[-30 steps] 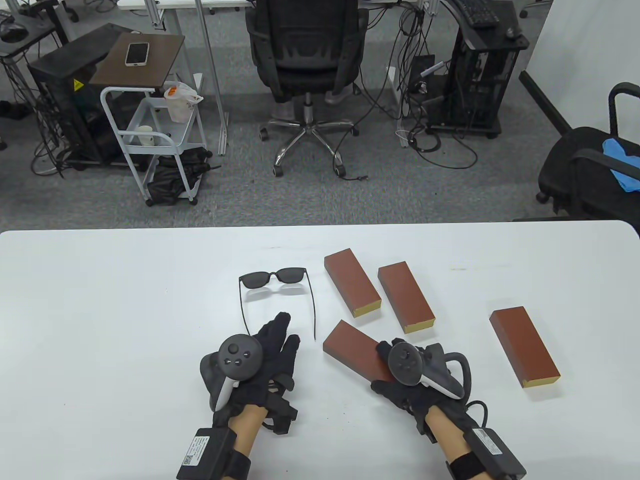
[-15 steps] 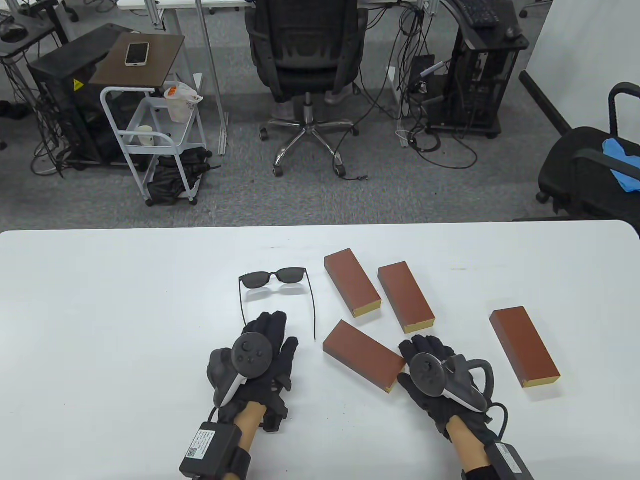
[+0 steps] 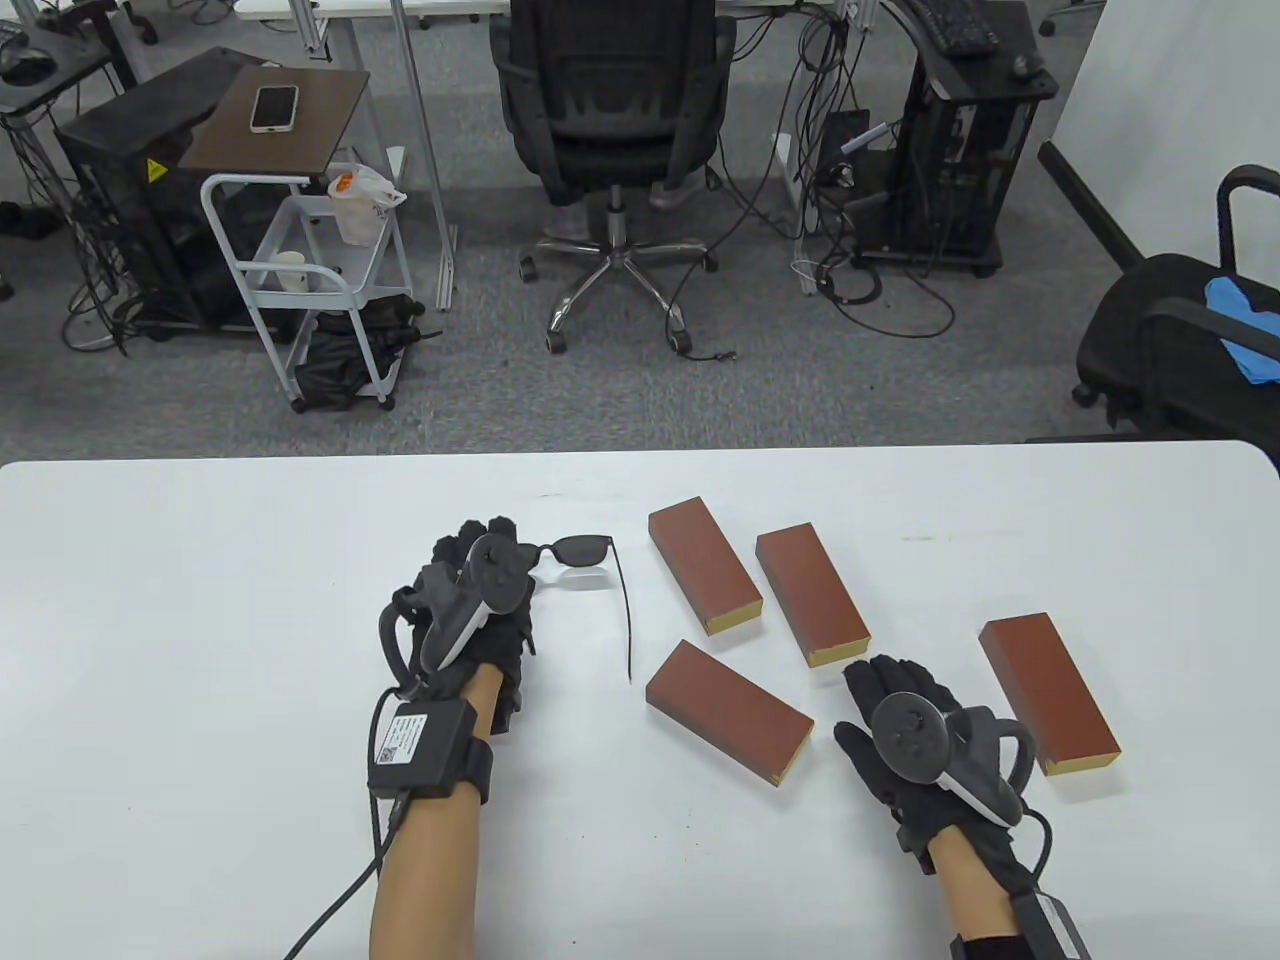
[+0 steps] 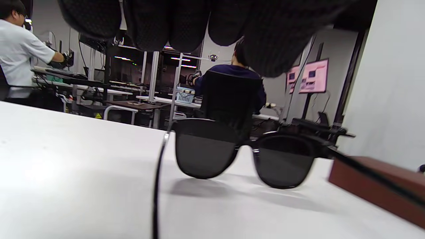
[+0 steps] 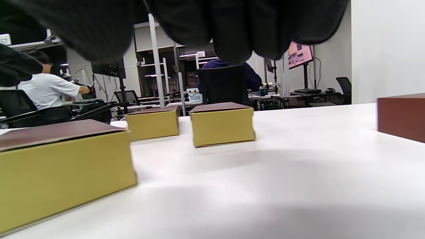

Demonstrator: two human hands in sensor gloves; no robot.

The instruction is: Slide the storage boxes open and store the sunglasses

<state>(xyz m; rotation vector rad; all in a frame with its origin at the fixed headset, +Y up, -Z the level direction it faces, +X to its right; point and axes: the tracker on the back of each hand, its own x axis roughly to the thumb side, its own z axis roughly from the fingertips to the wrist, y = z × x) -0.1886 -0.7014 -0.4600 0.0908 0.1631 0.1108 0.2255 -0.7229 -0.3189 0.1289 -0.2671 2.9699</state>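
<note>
Dark left lens visible only wrist-side; left hand covers overhead.

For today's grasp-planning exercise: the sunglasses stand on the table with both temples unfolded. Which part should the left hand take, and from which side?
Probably the front frame at the bridge, from above. The sunglasses stand upright on their lens rims with thin temples trailing towards the person, so the top edge is exposed. The left hand already hovers over it, fingers extended.

Open table left of sunglasses; four boxes crowding the right side.
</note>
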